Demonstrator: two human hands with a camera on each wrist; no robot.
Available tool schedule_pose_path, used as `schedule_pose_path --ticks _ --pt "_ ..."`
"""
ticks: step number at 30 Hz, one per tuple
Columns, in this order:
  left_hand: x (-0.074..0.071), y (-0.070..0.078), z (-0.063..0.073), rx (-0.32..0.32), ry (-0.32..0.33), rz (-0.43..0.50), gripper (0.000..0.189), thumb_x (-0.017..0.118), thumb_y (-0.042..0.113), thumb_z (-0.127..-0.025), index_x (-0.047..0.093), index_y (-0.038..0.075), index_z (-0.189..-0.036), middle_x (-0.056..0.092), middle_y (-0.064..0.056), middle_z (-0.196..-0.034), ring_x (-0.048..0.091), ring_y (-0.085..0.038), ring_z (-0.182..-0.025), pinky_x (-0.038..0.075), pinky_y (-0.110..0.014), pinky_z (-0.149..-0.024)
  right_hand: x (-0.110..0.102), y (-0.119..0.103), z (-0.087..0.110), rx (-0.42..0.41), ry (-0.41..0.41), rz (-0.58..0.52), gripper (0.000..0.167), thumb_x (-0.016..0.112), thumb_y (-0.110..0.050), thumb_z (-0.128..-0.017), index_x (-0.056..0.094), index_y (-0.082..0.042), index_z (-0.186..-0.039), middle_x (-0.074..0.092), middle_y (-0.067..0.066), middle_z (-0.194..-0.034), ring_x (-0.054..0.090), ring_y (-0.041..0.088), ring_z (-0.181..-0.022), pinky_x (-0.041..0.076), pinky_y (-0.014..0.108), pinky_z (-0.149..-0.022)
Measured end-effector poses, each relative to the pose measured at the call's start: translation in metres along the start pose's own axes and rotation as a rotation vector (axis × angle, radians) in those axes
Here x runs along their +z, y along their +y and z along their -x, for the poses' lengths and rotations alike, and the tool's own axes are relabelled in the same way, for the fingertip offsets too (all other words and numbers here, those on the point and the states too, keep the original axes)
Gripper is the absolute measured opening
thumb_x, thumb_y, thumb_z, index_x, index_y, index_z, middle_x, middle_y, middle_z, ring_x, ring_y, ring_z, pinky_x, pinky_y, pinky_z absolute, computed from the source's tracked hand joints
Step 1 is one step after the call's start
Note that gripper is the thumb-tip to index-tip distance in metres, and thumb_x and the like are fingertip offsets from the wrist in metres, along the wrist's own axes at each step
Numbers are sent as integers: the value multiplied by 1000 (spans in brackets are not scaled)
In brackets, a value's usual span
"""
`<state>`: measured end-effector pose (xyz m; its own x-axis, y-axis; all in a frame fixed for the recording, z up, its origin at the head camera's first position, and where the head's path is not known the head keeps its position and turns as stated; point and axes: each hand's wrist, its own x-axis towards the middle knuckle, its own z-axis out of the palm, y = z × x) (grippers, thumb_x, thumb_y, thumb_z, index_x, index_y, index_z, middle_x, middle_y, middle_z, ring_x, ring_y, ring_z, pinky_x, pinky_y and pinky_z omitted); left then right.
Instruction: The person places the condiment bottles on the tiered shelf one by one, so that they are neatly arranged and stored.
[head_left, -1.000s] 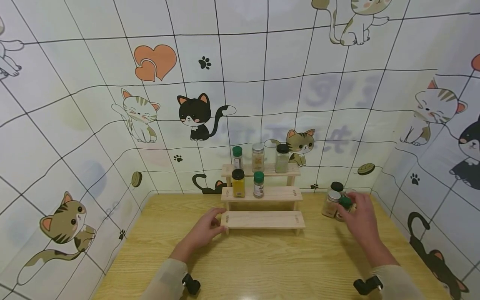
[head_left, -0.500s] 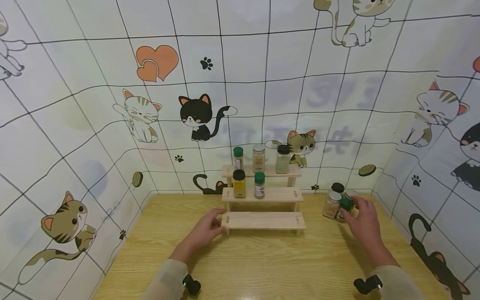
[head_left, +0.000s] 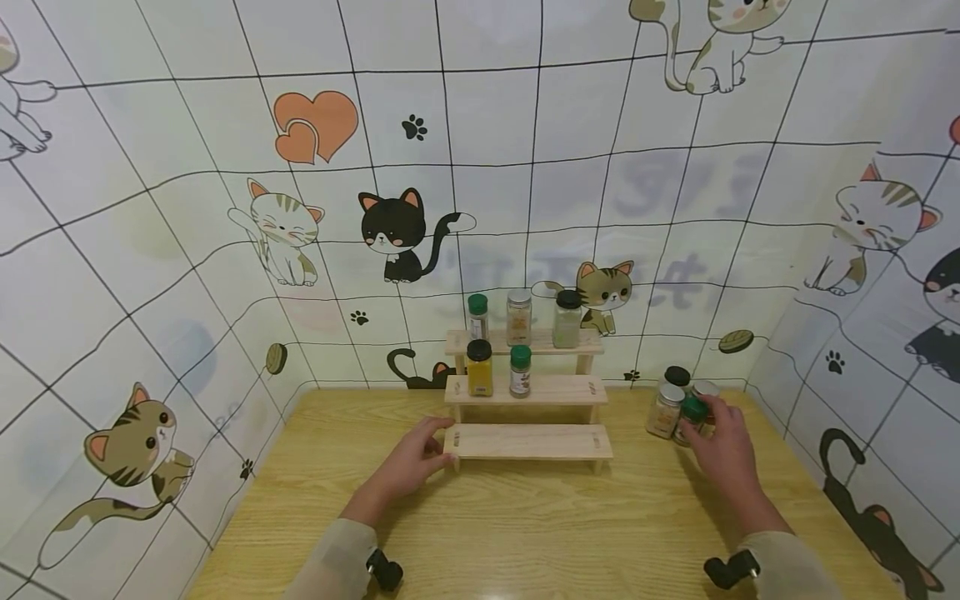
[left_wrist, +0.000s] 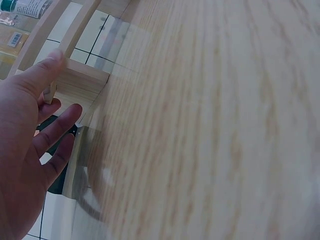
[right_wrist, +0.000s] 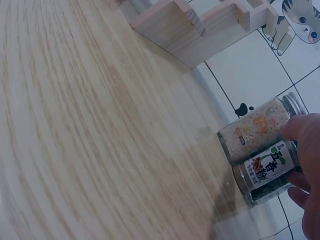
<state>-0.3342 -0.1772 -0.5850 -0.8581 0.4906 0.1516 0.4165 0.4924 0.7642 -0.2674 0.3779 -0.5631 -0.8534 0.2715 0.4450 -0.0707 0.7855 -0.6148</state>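
My left hand (head_left: 412,457) grips the left end of the three-tier wooden rack (head_left: 528,442) at its lowest step. In the left wrist view, the thumb lies over the shelf end, and the other fingers spread below it. On the right, my right hand (head_left: 727,446) holds a green-capped spice jar (head_left: 693,408) between thumb and fingers. That jar stands in a tight cluster. Next to it are a silver-lidded jar (head_left: 666,412) of pale flakes, a black-lidded jar (head_left: 677,377) and a partly hidden light-lidded jar (head_left: 707,388). The right wrist view shows the held jar's white label (right_wrist: 267,167).
The rack's middle step holds a black-lidded yellow jar (head_left: 479,371) and a green-capped jar (head_left: 520,372). On its top step stand a green-capped jar (head_left: 477,317), a silver-lidded jar (head_left: 519,318) and a black-lidded jar (head_left: 567,321). Cat-printed sheeting (head_left: 487,125) encloses the wooden table (head_left: 525,525).
My right fingers have shifted slightly around the green-capped jar, uncovering more of its cap; the jar stays in the cluster. My left hand keeps its place on the rack.
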Motion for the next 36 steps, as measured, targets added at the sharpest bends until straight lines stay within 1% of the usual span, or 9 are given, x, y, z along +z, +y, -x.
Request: schedule_pose_path --ticks 6,9,11,13,15,17,22,27,36 --pt "0 3 1 -21 -2 -7 65 77 31 -108 51 12 -164 59 0 -145 67 -17 -110 58 -34 -84 3 1 0 13 3 -33 57 76 -6 -103 46 9 -149 49 37 -132 58 58 -117 48 71 -89" --pt "0 3 1 -32 -6 -2 65 77 32 -108 51 13 -164 59 1 -146 67 -17 -110 58 -35 -83 3 1 0 16 11 -48 54 75 -6 -104 46 9 -148 50 35 -133 59 56 -117 49 67 -91" --pt "0 3 1 -34 -7 1 66 77 32 -107 51 14 -164 58 1 -147 67 -18 -111 58 -35 -83 4 1 0 20 22 -57 52 74 -5 -104 48 8 -147 51 33 -134 60 53 -117 54 52 -89" --pt "0 3 1 -31 -7 1 66 77 33 -107 51 14 -164 58 1 -147 67 -17 -111 58 -36 -84 4 1 1 22 33 -84 51 74 -3 -102 49 8 -146 52 32 -134 61 50 -115 54 32 -84" --pt "0 3 1 -27 -6 0 66 78 33 -107 51 13 -164 58 1 -148 66 -17 -111 57 -36 -86 4 0 1 27 44 -118 51 73 -1 -101 49 8 -145 52 30 -134 61 45 -113 49 15 -75" --pt "0 3 1 -25 -6 -1 65 78 32 -107 51 13 -164 58 1 -148 66 -17 -111 57 -36 -86 4 -2 1 31 55 -156 51 72 1 -99 50 9 -144 52 29 -133 59 38 -111 43 5 -71" --pt "0 3 1 -21 3 -5 64 78 30 -107 52 12 -163 59 0 -148 66 -17 -110 56 -36 -86 4 -9 2 44 72 -193 51 70 3 -98 51 7 -145 55 25 -132 53 19 -106 43 7 -72" --pt "0 4 1 -16 10 -12 64 78 29 -107 52 11 -163 60 -2 -146 66 -17 -109 56 -37 -85 6 -22 0 27 89 -228 49 70 3 -97 53 6 -143 57 21 -131 51 7 -104 44 8 -74" --pt "0 6 1 -9 6 -15 64 78 27 -107 52 10 -163 59 -3 -146 67 -17 -110 57 -37 -88 7 -53 -10 -76 73 -275 45 71 -2 -100 54 3 -141 58 18 -124 53 7 -97 44 10 -75"
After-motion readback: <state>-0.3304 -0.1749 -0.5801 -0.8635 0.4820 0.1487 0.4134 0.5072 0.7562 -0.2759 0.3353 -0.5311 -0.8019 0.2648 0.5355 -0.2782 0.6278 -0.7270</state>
